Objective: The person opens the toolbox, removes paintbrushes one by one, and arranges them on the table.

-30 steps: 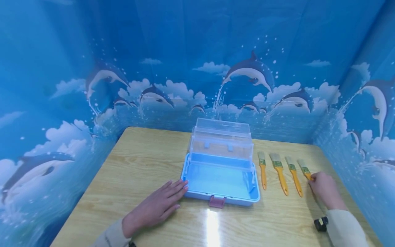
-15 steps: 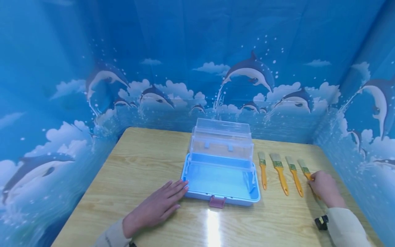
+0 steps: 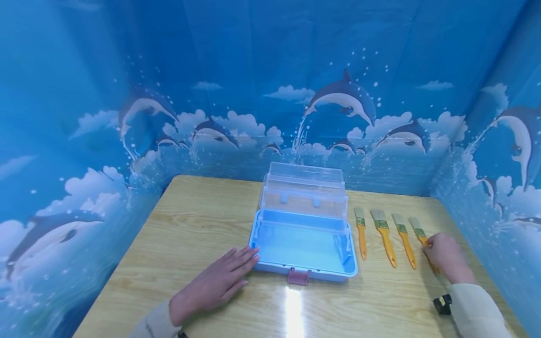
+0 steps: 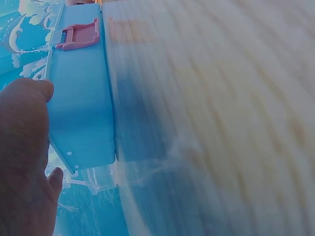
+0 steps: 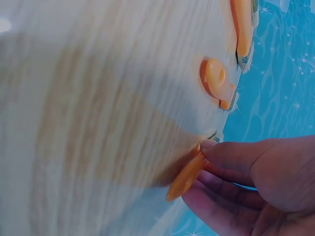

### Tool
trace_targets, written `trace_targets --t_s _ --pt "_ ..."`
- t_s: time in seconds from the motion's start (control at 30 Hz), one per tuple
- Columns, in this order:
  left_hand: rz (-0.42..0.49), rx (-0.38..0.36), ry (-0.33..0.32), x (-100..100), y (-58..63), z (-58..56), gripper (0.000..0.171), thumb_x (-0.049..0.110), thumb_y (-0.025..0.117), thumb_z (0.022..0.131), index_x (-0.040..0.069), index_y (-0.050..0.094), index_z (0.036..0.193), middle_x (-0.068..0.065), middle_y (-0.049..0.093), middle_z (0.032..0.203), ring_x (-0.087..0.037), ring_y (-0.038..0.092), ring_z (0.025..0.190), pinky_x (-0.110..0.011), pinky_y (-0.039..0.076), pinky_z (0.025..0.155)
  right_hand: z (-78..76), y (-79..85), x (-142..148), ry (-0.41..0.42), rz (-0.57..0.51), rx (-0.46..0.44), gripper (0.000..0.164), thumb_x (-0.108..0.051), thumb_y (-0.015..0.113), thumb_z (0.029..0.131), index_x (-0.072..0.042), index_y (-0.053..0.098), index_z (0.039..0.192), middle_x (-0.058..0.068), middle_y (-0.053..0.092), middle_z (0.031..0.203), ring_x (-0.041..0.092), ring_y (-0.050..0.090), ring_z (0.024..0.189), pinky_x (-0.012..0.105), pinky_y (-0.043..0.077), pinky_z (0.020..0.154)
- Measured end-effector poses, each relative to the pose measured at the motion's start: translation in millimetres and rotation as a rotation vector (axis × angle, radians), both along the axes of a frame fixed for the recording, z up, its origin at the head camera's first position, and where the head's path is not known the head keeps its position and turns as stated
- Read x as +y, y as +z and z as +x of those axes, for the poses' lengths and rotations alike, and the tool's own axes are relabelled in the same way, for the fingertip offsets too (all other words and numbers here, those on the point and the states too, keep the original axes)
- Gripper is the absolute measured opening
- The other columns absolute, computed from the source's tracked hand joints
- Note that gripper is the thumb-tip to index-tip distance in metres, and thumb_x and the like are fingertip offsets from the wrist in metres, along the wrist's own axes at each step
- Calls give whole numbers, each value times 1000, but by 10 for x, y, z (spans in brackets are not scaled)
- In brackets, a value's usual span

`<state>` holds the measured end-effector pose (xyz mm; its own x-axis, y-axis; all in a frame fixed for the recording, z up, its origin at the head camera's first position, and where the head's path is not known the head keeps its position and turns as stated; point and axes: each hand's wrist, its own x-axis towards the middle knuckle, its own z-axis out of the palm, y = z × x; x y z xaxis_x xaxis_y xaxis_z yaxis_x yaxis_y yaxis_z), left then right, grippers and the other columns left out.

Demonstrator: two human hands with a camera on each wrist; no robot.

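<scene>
A light-blue plastic box (image 3: 302, 244) stands on the table with its clear lid (image 3: 302, 188) raised at the back and a pink latch (image 3: 298, 277) hanging at the front. My left hand (image 3: 217, 279) lies with straight fingers against the box's front-left corner. At the far right, my right hand (image 3: 448, 257) pinches the orange handle of the rightmost paintbrush (image 3: 418, 230), whose bristles point toward the back. In the right wrist view, thumb and fingers grip that paintbrush (image 5: 184, 182) while its handle end sticks out low over the table.
Three more paintbrushes lie in a row right of the box: a narrow paintbrush (image 3: 360, 234), a wide paintbrush (image 3: 384, 239) and another paintbrush (image 3: 405, 241). A dolphin-print curtain (image 3: 270, 94) surrounds the wooden table (image 3: 190, 211) at the back and sides.
Both hands keep nearly the same place. More of the gripped paintbrush's handle shows below my right hand than a second ago.
</scene>
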<state>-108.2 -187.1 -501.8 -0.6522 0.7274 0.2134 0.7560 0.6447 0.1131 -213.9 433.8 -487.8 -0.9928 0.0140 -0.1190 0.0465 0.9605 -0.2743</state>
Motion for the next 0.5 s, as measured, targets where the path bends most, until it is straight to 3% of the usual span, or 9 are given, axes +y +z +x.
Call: trace_targets --t_s 0.1,0.17,0.33,0.4,0.5 --pt "2 8 -1 -3 -10 -5 61 35 46 108 15 26 162 -2 21 169 -20 23 155 -45 24 125 -4 -13 -2 -4 -2 7 30 -4 67 90 22 64 104 40 66 96 42 67 78 56 59 66" --pt "4 10 0 -6 -16 -9 61 35 47 108 15 25 162 -2 21 170 -20 23 155 -45 24 125 6 -21 -8 0 -16 11 25 -6 65 92 19 67 96 32 67 82 35 65 68 50 57 59" --pt "-2 0 10 -9 -28 -14 62 36 45 108 17 23 163 0 18 170 -19 21 156 -45 23 125 58 -35 -38 8 -40 25 34 -14 57 98 -4 58 66 2 47 52 17 44 48 32 36 46" --pt "-2 -14 16 -10 -25 -12 62 37 45 108 18 23 163 1 18 170 -18 21 156 -46 23 125 54 -10 -52 14 -26 34 33 -16 55 100 3 61 74 9 53 57 23 51 51 38 44 48" --pt "21 -34 23 -8 -22 -7 60 36 45 108 18 24 162 2 18 170 -18 22 156 -45 23 126 45 43 -121 24 -15 89 37 -18 54 102 17 64 111 34 66 92 47 64 77 58 55 66"
